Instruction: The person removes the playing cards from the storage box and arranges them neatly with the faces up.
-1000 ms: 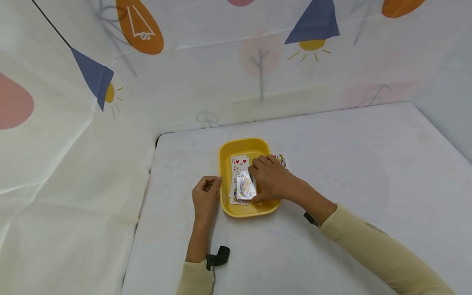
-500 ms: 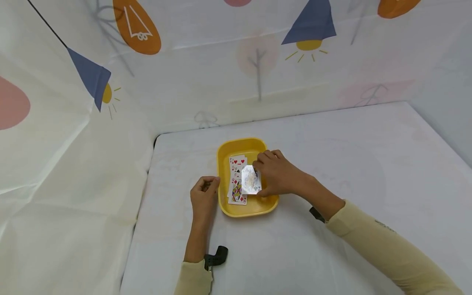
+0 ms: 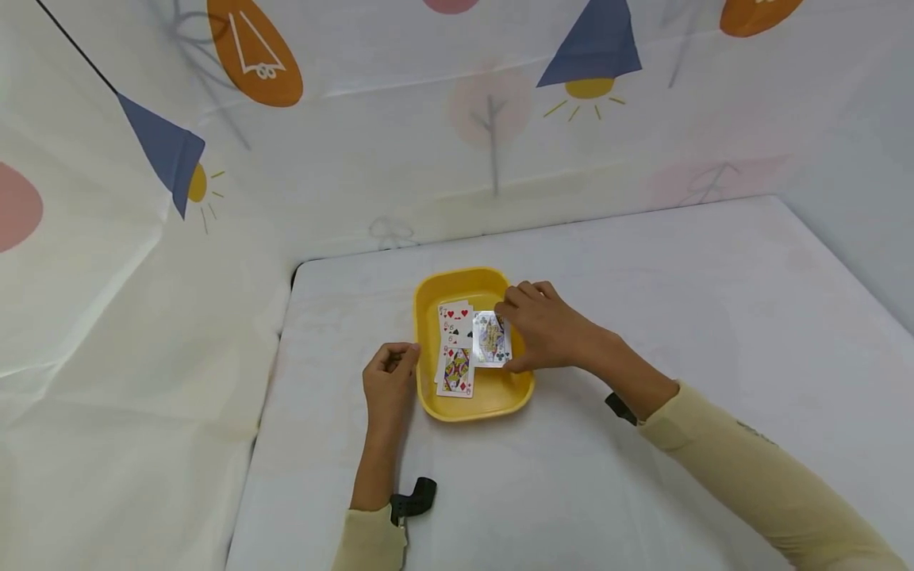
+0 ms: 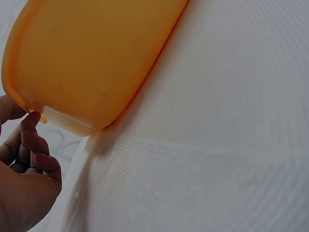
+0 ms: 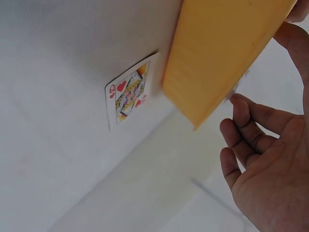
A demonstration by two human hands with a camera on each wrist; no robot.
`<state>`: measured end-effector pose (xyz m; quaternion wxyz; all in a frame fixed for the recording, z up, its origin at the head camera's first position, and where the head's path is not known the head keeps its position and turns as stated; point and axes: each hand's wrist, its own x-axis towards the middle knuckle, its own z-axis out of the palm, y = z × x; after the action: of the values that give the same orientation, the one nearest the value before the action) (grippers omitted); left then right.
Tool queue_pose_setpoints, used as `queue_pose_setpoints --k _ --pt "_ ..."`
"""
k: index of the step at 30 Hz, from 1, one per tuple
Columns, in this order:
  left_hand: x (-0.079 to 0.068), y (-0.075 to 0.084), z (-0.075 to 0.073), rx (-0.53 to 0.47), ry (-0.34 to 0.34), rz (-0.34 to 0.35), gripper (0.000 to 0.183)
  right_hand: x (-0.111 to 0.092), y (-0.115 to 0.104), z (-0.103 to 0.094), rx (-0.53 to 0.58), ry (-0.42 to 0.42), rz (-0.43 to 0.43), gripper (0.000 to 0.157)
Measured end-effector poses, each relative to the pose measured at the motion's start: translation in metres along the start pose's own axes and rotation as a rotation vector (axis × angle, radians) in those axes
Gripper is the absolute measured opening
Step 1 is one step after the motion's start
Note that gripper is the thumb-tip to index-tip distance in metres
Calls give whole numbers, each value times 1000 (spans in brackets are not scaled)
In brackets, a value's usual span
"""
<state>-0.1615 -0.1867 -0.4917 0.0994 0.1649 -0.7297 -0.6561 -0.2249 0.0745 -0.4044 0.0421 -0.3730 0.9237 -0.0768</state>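
My left hand [image 3: 388, 381] pinches the left rim of a yellow plastic tray [image 3: 496, 396] between thumb and forefinger; the left wrist view shows that grip at the tray wall [image 4: 96, 53]. Over the tray's right half, my right hand [image 3: 550, 329] holds a face-up playing card [image 3: 491, 339], a club face card, by its right side. Several face-up playing cards overlap in the tray's left half, among them a red diamond face card [image 3: 455, 373] and a heart card [image 3: 455, 312]. The right wrist view shows my right hand [image 5: 275, 159] at the tray's rim.
A heart face card [image 5: 129, 96] lies on the white-covered table beside the tray in the right wrist view; my right hand hides it in the head view. A patterned cloth wall [image 3: 493, 159] rises behind the table, another stands at the left.
My right hand has moved the club card rightward and slightly away from me, uncovering the diamond face card. My left hand has stayed at the tray's left rim.
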Motion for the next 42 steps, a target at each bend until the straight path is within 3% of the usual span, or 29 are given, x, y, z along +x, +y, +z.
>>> queue_pose_setpoints --k 13,20,26,31,33,42 --pt "-1 1 1 11 12 5 24 -10 17 -8 21 21 -2 82" --pt "-1 5 2 27 11 -40 25 -14 24 -15 41 31 -2 82" --pt "-10 25 3 53 6 -69 22 -19 33 -20 61 37 21 84" --pt "-18 40 3 41 -15 -48 20 -25 43 -21 70 57 43 82" --pt "-18 40 2 39 -18 -42 20 -28 48 -20 75 63 47 82" --pt "-2 5 1 26 4 -58 26 -38 69 -15 108 53 73 80"
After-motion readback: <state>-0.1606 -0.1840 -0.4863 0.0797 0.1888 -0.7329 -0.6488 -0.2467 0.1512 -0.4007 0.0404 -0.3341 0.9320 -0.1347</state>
